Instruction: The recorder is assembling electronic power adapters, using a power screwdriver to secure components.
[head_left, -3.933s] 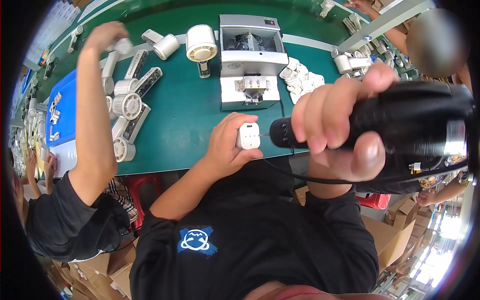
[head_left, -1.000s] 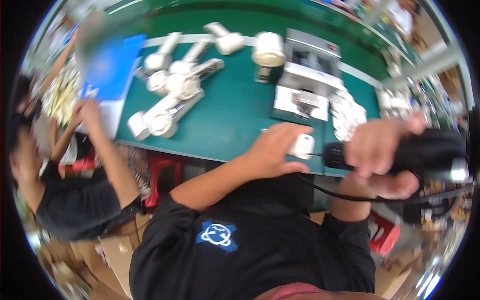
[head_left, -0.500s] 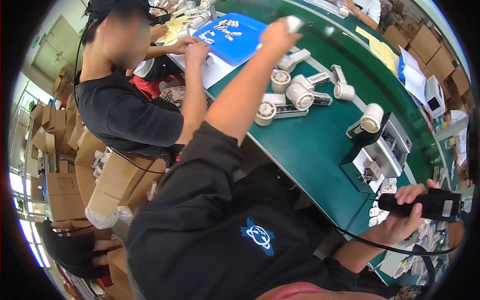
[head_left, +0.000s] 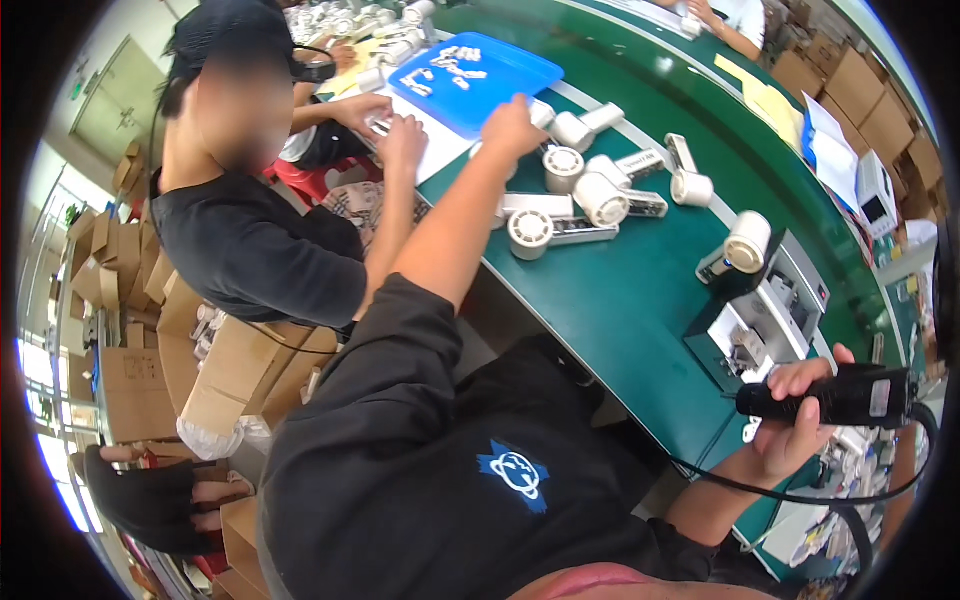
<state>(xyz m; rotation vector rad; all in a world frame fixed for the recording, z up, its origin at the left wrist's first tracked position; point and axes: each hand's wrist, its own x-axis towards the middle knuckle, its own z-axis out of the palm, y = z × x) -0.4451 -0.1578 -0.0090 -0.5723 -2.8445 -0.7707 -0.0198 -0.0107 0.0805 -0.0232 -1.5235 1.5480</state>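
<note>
My left hand [head_left: 513,130] reaches to the far left part of the bench, beside the blue tray, with its fingers curled round a white hair-dryer-shaped device [head_left: 541,114]; the hand partly hides it. Several similar white devices [head_left: 605,205] with round vented heads lie just right of and below that hand. In my right hand [head_left: 795,425] is a black electric screwdriver [head_left: 850,398], held level with its bit pointing left and a black cable at its back end. To its upper left stands a metal box-shaped fixture [head_left: 765,310].
The blue tray [head_left: 545,75] holds small white parts. A co-worker [head_left: 255,240] sits close on my left, hands over white paper [head_left: 430,155]. Another white device [head_left: 747,240] rests by the fixture. Small white parts [head_left: 860,440] fill the lower right. Cardboard boxes [head_left: 240,375] stand behind the co-worker.
My left hand has come down and left from above the blue tray's right end to the row of white devices. The screwdriver has shifted slightly left in my right hand's grasp.
</note>
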